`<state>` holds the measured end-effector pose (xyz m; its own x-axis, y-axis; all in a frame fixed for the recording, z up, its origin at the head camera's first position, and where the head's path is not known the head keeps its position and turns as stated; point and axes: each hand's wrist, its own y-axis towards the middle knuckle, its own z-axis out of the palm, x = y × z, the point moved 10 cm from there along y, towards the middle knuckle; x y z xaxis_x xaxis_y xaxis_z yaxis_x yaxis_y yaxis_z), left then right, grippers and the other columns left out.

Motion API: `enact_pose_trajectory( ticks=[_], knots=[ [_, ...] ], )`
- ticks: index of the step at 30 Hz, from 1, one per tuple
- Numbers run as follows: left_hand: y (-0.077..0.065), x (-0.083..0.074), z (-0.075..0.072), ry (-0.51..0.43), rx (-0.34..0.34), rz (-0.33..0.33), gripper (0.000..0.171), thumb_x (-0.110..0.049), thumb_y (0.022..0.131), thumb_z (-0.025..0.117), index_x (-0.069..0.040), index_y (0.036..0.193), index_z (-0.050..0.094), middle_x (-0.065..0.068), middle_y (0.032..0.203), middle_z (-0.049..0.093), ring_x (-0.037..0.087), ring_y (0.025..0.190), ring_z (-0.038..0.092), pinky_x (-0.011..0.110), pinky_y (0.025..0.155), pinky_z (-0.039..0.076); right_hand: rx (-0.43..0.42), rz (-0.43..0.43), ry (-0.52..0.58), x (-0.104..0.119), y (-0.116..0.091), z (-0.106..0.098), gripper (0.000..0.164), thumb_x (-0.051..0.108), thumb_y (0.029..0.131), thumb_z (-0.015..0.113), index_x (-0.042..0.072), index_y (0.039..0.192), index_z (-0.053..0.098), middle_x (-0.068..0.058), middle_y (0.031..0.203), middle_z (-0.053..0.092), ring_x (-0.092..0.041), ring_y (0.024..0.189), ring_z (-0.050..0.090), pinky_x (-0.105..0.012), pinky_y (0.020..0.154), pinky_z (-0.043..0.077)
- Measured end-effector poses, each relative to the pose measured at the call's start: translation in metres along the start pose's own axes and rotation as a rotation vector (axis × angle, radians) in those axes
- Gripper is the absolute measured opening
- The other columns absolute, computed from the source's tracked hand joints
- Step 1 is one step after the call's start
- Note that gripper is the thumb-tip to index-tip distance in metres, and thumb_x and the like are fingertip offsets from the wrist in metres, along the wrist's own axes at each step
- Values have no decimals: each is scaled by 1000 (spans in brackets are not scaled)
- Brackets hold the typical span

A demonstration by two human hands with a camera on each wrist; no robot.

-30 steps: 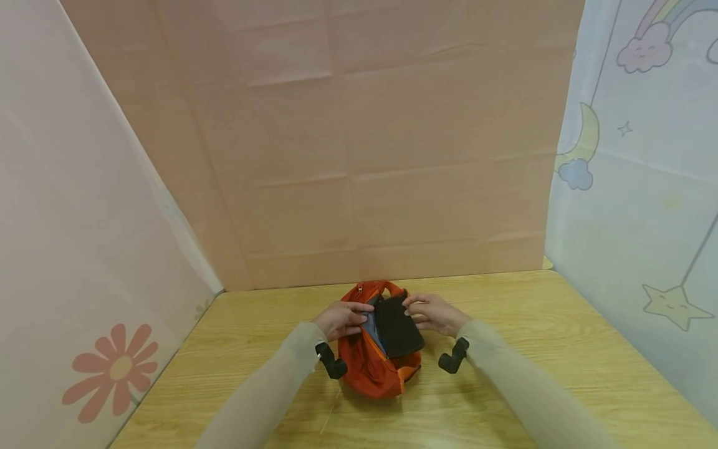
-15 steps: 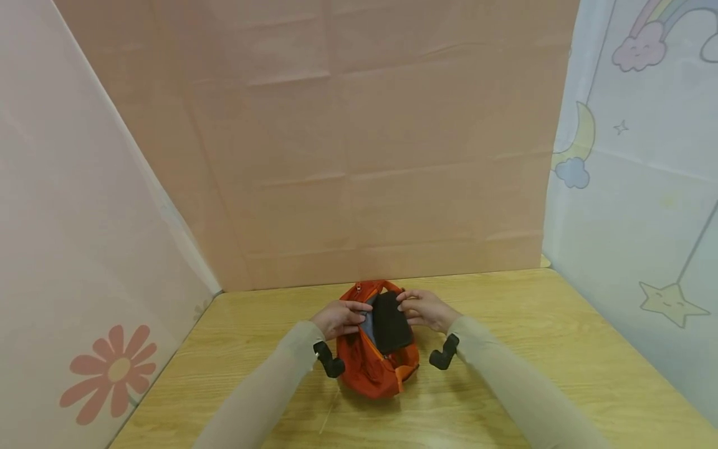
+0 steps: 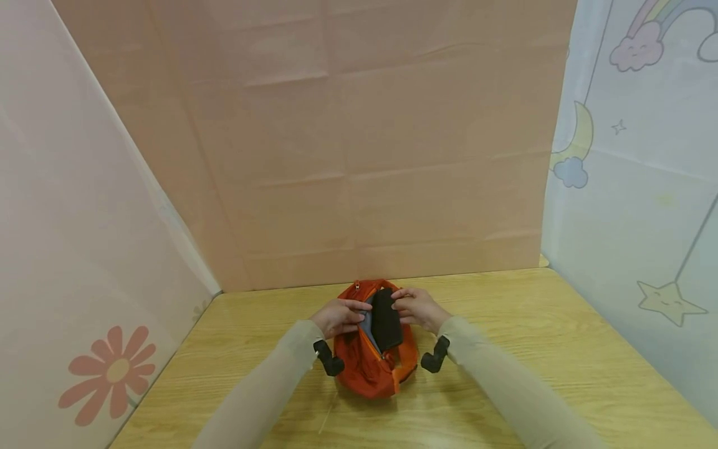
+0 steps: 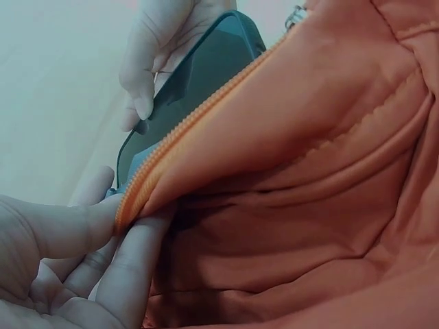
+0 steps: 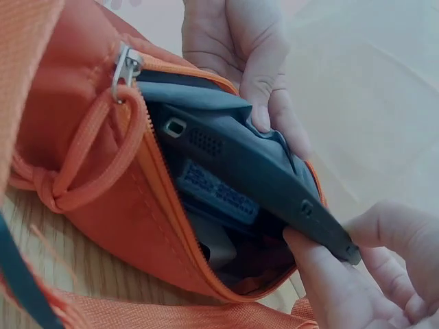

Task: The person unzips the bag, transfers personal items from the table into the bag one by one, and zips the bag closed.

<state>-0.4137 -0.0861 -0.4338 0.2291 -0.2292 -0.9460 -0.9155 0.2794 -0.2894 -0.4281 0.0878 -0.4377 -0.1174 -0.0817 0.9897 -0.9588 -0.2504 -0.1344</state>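
Observation:
A red-orange zippered bag (image 3: pixel 367 368) lies on the table with its zipper mouth wide apart and a grey lining showing. My left hand (image 3: pixel 338 318) pinches the zipper edge (image 4: pixel 154 161) on the bag's left side between thumb and fingers. My right hand (image 3: pixel 417 310) grips a flat black tablet-like device (image 3: pixel 387 321) by its outer edge, thumb on one side and fingers on the other. In the right wrist view the device (image 5: pixel 254 175) stands tilted within the opening, its rim showing a port and speaker holes. Its lower part is hidden in the bag.
Inside the bag lie a blue patterned packet (image 5: pixel 218 192) and a pale grey item (image 5: pixel 212 240). An orange strap (image 5: pixel 171 315) and a cord loop on the zipper pull (image 5: pixel 127 72) hang at the bag. Cloth walls (image 3: pixel 348 156) surround the wooden table (image 3: pixel 493 324).
My right hand has moved left with the black device, which now stands steeper and sits further into the bag's mouth. My left hand keeps its hold on the zipper edge.

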Motion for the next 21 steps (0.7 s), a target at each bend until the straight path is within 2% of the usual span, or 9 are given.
enact_pose_trajectory(
  ticks=[12, 21],
  knots=[
    [-1, 0, 1, 26, -7, -12, 33, 1, 92, 60, -6, 124, 66, 2, 94, 63, 13, 81, 59, 26, 70, 53, 1, 4, -11, 0, 2, 8, 28, 6, 94, 56, -2, 121, 56, -14, 109, 63, -16, 79, 62, -29, 68, 55],
    [1, 0, 2, 40, -20, -11, 34, 2, 92, 60, -5, 124, 67, 2, 92, 63, 12, 79, 59, 27, 71, 54, 27, 10, -60, 5, -5, 14, 32, 6, 94, 55, -5, 125, 53, -20, 113, 61, -22, 89, 64, -39, 77, 56]
  ],
)
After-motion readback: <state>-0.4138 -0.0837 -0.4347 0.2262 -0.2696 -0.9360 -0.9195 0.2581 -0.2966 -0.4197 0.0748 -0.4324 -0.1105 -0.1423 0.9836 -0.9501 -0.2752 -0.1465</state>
